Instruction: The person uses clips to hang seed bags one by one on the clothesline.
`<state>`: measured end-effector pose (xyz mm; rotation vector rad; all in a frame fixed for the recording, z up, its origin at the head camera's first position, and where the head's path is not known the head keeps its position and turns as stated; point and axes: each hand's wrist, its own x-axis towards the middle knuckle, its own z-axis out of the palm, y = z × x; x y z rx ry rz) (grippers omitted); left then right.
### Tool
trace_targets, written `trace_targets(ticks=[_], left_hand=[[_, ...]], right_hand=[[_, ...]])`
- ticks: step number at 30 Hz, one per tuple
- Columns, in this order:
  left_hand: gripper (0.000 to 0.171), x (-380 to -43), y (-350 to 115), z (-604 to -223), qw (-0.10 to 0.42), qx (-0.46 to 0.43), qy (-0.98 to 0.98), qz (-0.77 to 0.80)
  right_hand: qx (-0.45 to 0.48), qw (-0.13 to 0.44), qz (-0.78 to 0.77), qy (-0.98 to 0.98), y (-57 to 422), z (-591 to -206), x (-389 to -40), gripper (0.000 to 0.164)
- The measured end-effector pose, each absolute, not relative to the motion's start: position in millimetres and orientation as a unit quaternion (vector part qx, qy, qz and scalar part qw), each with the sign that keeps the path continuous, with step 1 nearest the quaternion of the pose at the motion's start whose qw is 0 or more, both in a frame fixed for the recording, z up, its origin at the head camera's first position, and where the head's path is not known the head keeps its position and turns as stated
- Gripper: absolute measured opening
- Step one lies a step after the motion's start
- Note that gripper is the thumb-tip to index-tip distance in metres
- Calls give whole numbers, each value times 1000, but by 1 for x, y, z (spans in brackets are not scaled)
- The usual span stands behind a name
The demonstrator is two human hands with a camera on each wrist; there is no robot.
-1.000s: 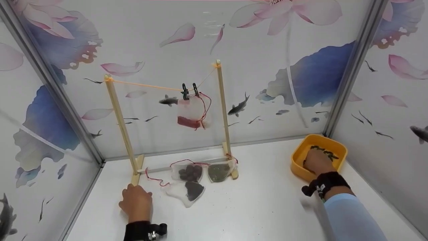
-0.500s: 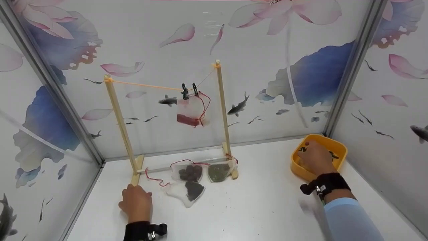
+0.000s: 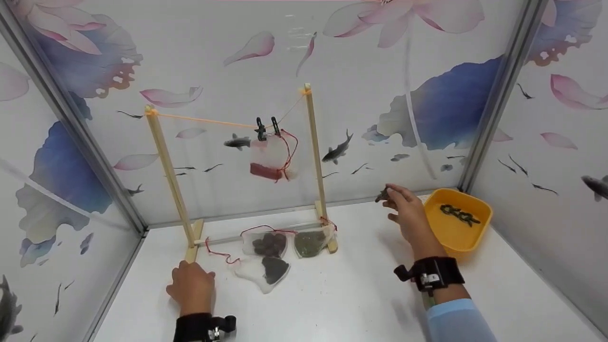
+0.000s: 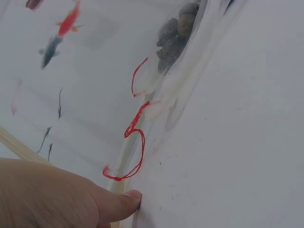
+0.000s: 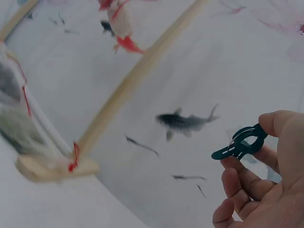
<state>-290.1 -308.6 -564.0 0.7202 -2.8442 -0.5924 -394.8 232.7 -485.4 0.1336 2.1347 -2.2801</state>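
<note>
On your white worktop (image 3: 351, 304) stands the wooden rack (image 3: 172, 180), with a yellow plastic bin (image 3: 449, 233) to its right. Your left hand (image 3: 191, 288) has its grip clamped on the rack's left foot (image 3: 192, 255); your right hand (image 3: 409, 216) pinches a green spring clip (image 3: 381, 194) just left of the bin.

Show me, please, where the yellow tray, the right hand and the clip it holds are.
Yellow tray (image 3: 451, 234), head view: bare floor.
Right hand (image 3: 411, 212), head view: its back.
Held green clip (image 5: 236, 148), right wrist view: near its middle.
</note>
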Motion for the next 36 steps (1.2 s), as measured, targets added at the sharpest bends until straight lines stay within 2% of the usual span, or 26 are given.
trace_targets(ticks=[7,13,18,24,28,32,36], left_hand=[[52,-292,-305,-562,86,234,-947,-202],[48,-293,-298,-547,104,229,-943,-216],[45,-291,-281,-522,143,197,-938,-248],[39,-287,-239,-489,172,115,-929,-306],[37,-285,-202,-476,162,21,-912,-376],[48,-283,-172,-471,127,-71,-896,-420],[61,-282,-153,-470,114,-130,-892,-419]], right_hand=[[-29,57,-857,512,174,-493,-376,29],[-52,103,-870,479,145,-501,-366,29],[-91,131,-854,495,130,-503,-358,32],[-137,160,-847,488,115,-503,-347,37],[-165,182,-838,488,105,-503,-342,34],[-181,200,-826,494,98,-502,-337,35],[-194,212,-821,494,94,-498,-331,36]])
